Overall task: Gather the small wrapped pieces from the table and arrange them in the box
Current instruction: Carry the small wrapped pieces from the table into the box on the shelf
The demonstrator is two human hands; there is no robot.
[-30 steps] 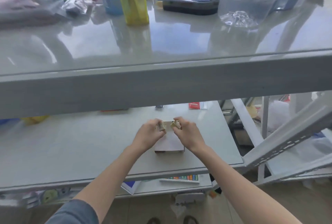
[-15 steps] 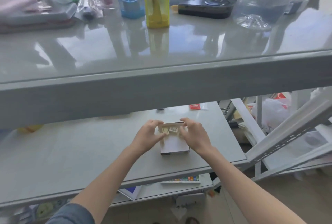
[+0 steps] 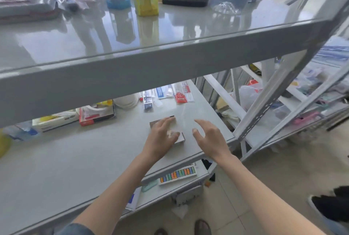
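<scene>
Pale grey worktop (image 3: pixel 94 159), with a small box (image 3: pixel 179 138) near its right front edge under the person's hands.
The left hand (image 3: pixel 162 138) lies flat over the box, fingers (image 3: pixel 168 123) spread and gripping nothing; one wrapped piece (image 3: pixel 172 133), possibly two, shows between them inside the box. The right hand (image 3: pixel 209 138) hovers just beside the box, open and empty. No loose pieces show on the worktop nearby, so the gathering looks close to done, with perhaps only tidying left. Packets (image 3: pixel 180 95) at the back carry print too blurred to read; no label is legible.
</scene>
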